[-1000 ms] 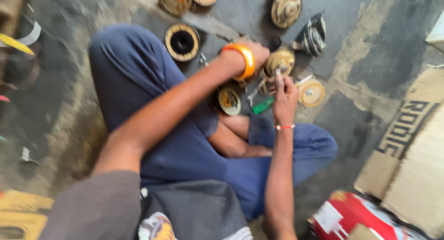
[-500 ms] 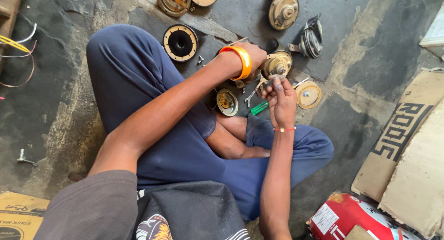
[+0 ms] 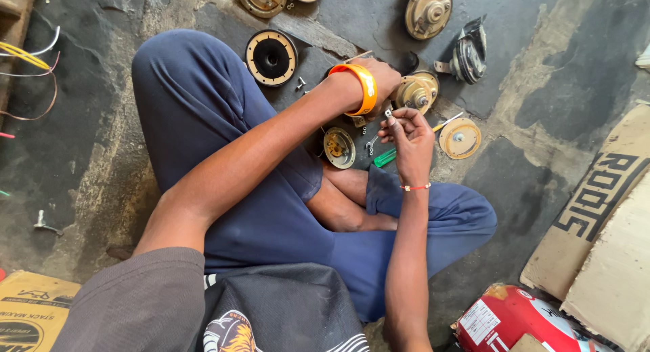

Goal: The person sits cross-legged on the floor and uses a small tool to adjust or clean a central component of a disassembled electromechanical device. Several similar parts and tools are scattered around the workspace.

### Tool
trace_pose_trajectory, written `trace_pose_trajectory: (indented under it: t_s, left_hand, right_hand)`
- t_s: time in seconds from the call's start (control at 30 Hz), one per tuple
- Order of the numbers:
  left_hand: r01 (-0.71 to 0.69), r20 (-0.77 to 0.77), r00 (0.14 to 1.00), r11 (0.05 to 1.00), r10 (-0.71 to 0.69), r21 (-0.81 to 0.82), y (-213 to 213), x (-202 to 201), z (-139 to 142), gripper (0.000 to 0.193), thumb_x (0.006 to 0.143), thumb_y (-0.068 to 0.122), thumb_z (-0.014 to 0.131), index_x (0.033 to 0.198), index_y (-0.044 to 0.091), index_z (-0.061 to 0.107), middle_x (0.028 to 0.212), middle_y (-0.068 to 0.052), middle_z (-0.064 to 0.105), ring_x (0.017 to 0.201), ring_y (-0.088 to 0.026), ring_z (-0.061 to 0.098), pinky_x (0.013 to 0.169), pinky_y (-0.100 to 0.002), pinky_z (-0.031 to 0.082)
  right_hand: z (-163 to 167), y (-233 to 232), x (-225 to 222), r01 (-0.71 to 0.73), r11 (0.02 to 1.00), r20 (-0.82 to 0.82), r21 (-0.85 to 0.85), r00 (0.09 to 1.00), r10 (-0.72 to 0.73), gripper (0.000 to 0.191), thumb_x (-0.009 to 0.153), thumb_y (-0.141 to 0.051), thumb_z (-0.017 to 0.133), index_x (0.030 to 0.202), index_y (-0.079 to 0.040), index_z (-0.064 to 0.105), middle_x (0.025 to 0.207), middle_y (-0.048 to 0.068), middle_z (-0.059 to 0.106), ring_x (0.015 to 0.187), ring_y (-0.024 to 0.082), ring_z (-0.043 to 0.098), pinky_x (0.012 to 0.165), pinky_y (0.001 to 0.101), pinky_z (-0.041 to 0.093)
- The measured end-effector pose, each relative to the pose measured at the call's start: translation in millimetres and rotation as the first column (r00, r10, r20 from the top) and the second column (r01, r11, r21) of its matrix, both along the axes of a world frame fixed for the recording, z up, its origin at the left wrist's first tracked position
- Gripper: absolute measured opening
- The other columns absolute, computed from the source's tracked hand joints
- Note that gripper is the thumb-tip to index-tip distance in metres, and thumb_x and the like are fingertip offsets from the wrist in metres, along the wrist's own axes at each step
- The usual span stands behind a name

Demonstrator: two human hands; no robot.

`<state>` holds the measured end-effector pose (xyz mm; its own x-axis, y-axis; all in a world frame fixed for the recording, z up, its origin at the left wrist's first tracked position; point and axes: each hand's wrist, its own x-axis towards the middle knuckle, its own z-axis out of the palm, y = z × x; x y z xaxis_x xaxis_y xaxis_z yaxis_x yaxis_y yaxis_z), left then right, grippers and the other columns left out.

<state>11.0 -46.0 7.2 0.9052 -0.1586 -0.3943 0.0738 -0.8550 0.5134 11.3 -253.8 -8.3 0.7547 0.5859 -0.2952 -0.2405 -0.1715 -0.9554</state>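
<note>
1. Cracked, stained concrete floor (image 3: 542,88) fills the view, with a person sitting cross-legged on it in dark blue trousers.
2. Left hand (image 3: 380,77), its wrist ringed by an orange bangle (image 3: 362,89), reaches forward and rests on a round brass-coloured horn body (image 3: 416,92); its fingers curl over the near edge, though how firmly they grip cannot be told from this angle.
3. Right hand (image 3: 409,136), with a thin red-and-white thread band on the wrist, is raised just in front of the horn body, its fingertips pinched together on a small screw (image 3: 388,113), or something like it; the piece is too small to name for certain.
4. Just below the right hand, a green-handled screwdriver (image 3: 384,158) lies on the floor, beside a small round disc with inner parts showing (image 3: 338,147).
5. Right of that hand lies a flat tan disc (image 3: 460,138).
6. Farther off sit a black round housing with a tan rim (image 3: 271,57), another brass horn body (image 3: 428,11) and a dark metal horn shell (image 3: 468,54).
7. Loose wires (image 3: 30,57) trail at the left edge; cardboard (image 3: 596,196) and a red container (image 3: 521,321) lie at the right.
</note>
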Motion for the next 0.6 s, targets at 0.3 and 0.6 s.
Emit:
trace_pose_trajectory:
  t_s: [0.3,0.6]
  left_hand:
    - [0.046,0.253,0.967,0.993,-0.017,-0.11,5.6,-2.8,-4.7,0.067,0.054,0.017,0.091,0.118,0.017,0.07,0.113,-0.017,0.07,0.103,-0.039,0.067,0.079,-0.049,0.052]
    - [0.058,0.011,0.998,0.998,-0.058,-0.037,6.5,-2.6,-0.5,0.039,0.064,0.023,0.09,0.101,0.016,0.079,0.102,-0.013,0.076,0.1,-0.033,0.071,0.087,-0.045,0.055]
  right_hand:
    - [4.9,5.5,-1.8,0.017,0.998,0.03,-0.06,0.999,-0.015,0.01,0.1,-0.005,0.069,0.106,0.002,0.066,0.087,0.01,0.073,0.069,0.01,0.068,0.062,0.021,0.052]
    - [-1.9,14.1,-6.1,0.084,0.994,0.154,-0.071,0.985,-0.073,0.014,0.102,-0.005,0.07,0.094,-0.002,0.059,0.079,0.007,0.07,0.06,0.006,0.06,0.054,0.0193,0.046]
